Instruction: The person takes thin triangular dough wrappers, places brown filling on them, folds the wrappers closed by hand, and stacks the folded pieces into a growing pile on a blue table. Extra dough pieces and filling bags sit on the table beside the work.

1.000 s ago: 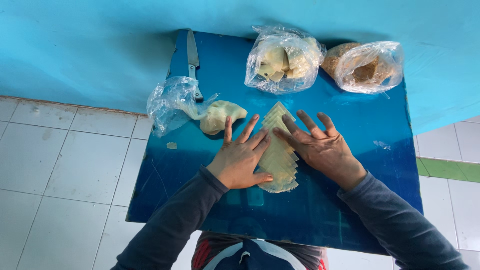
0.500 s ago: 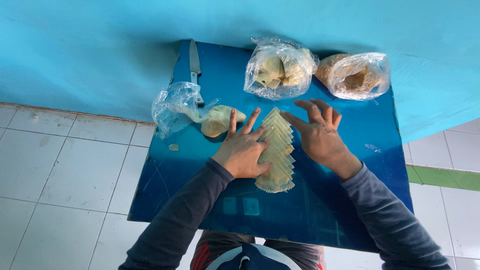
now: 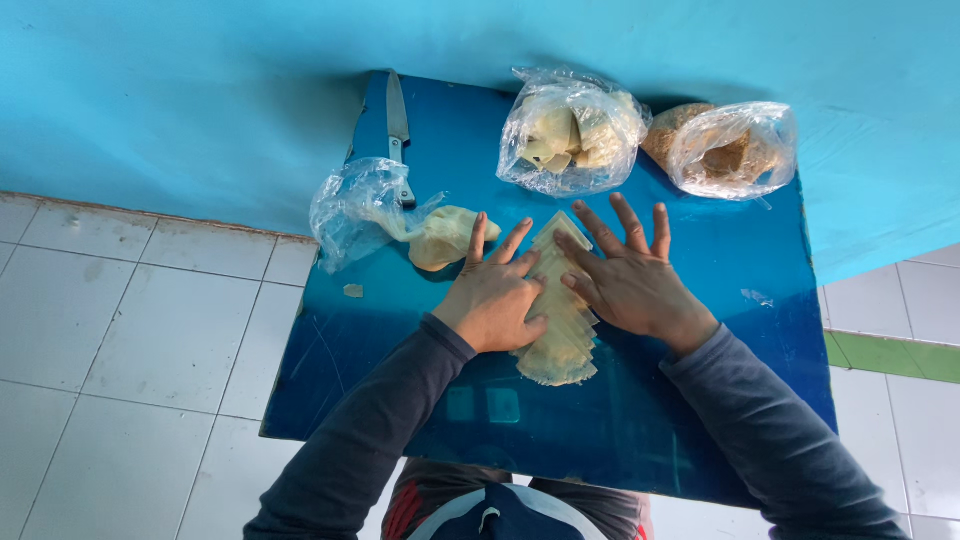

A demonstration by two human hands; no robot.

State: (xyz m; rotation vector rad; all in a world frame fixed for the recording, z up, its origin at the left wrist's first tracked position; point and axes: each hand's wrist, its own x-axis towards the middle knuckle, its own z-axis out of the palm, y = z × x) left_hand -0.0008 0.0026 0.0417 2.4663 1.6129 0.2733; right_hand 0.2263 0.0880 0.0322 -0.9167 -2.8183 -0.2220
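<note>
Both hands lie flat, palms down, on a fanned row of thin pale dough sheets [image 3: 562, 330] near the centre of the blue counter [image 3: 720, 400]. The left hand [image 3: 492, 298] covers the row's 9 o'clock edge; the right hand [image 3: 630, 280] covers its 3 o'clock edge. The fingers of both hands are spread apart and extended toward 12 o'clock, pressing on the sheets and not clamped on anything. The pointed end of the row shows between the two hands; its rounded end lies toward 6 o'clock, clear of the palms.

Compared with half a second ago, the hands sit in much the same place on the row. The right hand's fingers now fan wider, and the row's pointed tip is more exposed between the hands. A second ago the right hand's fingers were also closer together.

At 10 o'clock from the left hand lies a lump of pale dough [image 3: 448, 236], just beside a crumpled clear plastic bag [image 3: 355, 208]. A knife [image 3: 398, 125] lies at 11 o'clock, blade toward the far edge. At 12 o'clock stands a clear bag of pale pieces [image 3: 572, 132]; at 1 o'clock, a clear bag of brown filling [image 3: 728, 148]. A small dough scrap [image 3: 353, 291] lies at 9 o'clock
</note>
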